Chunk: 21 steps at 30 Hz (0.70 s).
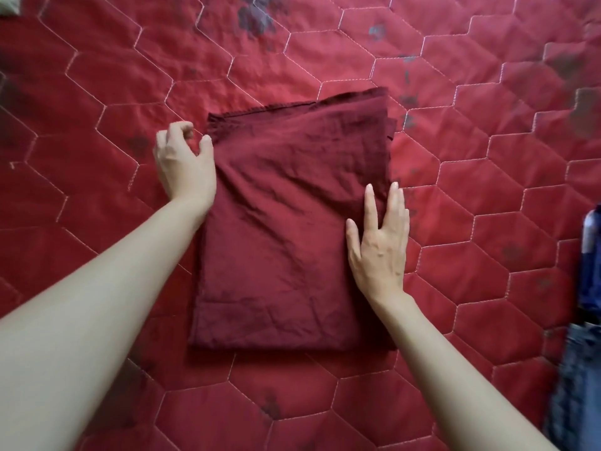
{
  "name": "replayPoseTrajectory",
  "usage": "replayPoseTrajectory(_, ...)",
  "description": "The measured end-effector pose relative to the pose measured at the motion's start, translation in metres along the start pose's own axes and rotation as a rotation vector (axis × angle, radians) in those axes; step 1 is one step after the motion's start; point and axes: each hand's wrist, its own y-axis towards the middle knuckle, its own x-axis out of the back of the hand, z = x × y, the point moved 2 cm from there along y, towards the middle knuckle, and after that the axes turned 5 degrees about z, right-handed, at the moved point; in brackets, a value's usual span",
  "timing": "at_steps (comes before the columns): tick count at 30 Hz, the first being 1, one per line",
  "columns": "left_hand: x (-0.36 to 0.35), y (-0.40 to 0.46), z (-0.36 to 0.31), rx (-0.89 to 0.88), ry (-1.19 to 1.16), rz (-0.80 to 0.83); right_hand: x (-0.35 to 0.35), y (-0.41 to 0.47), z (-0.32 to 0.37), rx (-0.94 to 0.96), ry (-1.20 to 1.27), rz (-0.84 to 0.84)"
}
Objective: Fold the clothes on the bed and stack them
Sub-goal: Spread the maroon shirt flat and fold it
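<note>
A dark maroon cloth (286, 222) lies folded into a tall rectangle in the middle of the bed, several layers showing at its far right edge. My left hand (183, 161) hovers at the cloth's upper left corner with fingers loosely curled, the thumb tip touching the edge, nothing held. My right hand (379, 242) lies flat on the cloth's right side, fingers straight and spread, pointing away from me.
The bed is covered by a red quilted spread (487, 190) with hexagon stitching and faded grey flower prints. Blue denim clothing (582, 353) lies at the right edge. A pale item (8, 4) shows at the top left corner.
</note>
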Motion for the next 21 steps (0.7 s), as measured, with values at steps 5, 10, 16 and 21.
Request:
replayPoseTrajectory(5,-0.003,-0.099,-0.022,-0.52,0.27,0.12,0.007,-0.012,0.036,0.119,-0.008,-0.082)
replayPoseTrajectory(10,-0.022,-0.178,0.026,-0.646,0.579,0.393,-0.013,-0.045,0.074,0.258,0.027,0.08)
replayPoseTrajectory(16,-0.008,-0.169,0.078,-0.359,0.602,0.345,-0.025,-0.081,0.031,0.247,-0.18,0.18)
replayPoseTrajectory(21,-0.001,-0.171,0.068,-0.276,0.585,0.365,0.0,-0.08,-0.023,-0.239,-0.213,0.164)
